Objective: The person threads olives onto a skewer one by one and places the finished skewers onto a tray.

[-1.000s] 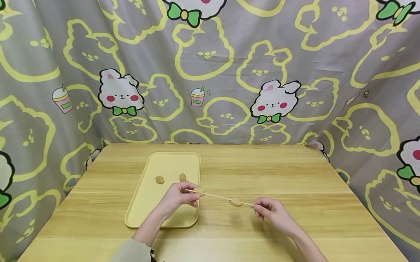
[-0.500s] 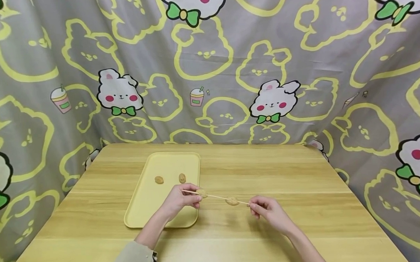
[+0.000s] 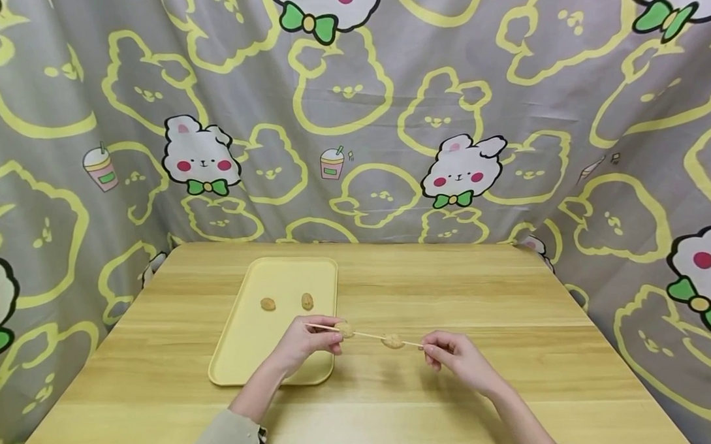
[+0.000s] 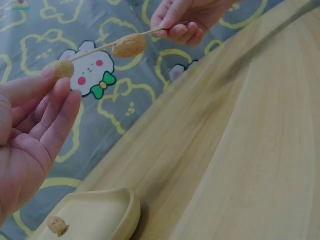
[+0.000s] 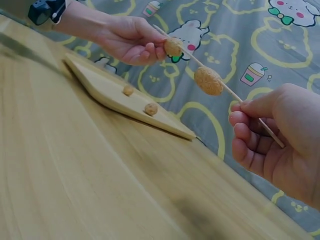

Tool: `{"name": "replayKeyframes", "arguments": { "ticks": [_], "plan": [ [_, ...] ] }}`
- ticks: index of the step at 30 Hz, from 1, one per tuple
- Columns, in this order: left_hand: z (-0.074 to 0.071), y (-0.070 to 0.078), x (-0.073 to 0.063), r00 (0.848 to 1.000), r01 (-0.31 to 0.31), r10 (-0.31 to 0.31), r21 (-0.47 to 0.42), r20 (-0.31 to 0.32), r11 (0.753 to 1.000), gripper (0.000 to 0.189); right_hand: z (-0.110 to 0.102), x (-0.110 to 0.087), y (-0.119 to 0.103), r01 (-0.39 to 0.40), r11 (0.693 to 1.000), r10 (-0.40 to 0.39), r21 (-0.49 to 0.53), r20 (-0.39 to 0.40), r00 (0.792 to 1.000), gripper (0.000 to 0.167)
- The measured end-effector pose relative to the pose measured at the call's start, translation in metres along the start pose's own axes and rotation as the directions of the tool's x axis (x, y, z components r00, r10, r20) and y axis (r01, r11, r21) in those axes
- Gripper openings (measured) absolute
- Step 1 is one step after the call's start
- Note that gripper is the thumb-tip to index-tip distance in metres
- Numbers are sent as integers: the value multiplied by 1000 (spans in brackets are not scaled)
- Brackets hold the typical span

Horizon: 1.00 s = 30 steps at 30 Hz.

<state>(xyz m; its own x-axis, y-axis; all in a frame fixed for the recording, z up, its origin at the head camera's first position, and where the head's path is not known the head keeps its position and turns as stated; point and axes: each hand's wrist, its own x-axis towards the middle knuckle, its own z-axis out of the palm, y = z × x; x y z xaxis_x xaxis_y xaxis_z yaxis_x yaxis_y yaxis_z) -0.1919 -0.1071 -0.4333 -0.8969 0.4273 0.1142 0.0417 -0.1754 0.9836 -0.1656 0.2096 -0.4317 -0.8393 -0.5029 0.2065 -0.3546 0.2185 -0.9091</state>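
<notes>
A thin wooden skewer (image 3: pixel 368 336) runs between both hands above the table, carrying two golden-brown, bumpy oval balls like fried meatballs. My left hand (image 3: pixel 298 345) pinches the first ball (image 5: pixel 173 47) between thumb and fingers; the skewer's tip sticks out beyond it in the right wrist view. The second ball (image 5: pixel 208 81) sits further along the stick, with bare skewer between the two. My right hand (image 3: pixel 463 362) pinches the skewer near its other end, which lies along the palm (image 5: pixel 285 165).
A pale yellow tray (image 3: pixel 237 357) lies on the wooden table (image 3: pixel 481 289), left and partly under my left hand. Two similar balls rest in it, one left (image 3: pixel 267 304) and one right (image 3: pixel 308 301). A patterned curtain (image 3: pixel 375 117) hangs behind the table.
My right hand and the skewer have shifted slightly left, so more of the tip shows past my left hand. The first ball, in my left fingers, is now closer to the second.
</notes>
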Motion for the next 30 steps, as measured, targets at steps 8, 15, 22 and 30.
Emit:
{"name": "replayKeyframes", "arguments": {
  "ticks": [8,15,22,30],
  "plan": [
    [-1,-2,1,1000,-3,3,6,-7,1000,41,4,1,5,11,1000,-11,17,-16,1000,21],
    [2,-3,1,999,-39,39,-71,-1,997,28,6,5,5,13,1000,-13,22,-31,999,22],
    [4,-5,3,998,-57,58,-119,5,991,24,9,7,5,27,999,-25,47,-36,999,22],
    [10,-6,3,998,-58,60,-74,20,996,41,14,10,6,35,998,-34,55,-18,999,22]
  ]
}}
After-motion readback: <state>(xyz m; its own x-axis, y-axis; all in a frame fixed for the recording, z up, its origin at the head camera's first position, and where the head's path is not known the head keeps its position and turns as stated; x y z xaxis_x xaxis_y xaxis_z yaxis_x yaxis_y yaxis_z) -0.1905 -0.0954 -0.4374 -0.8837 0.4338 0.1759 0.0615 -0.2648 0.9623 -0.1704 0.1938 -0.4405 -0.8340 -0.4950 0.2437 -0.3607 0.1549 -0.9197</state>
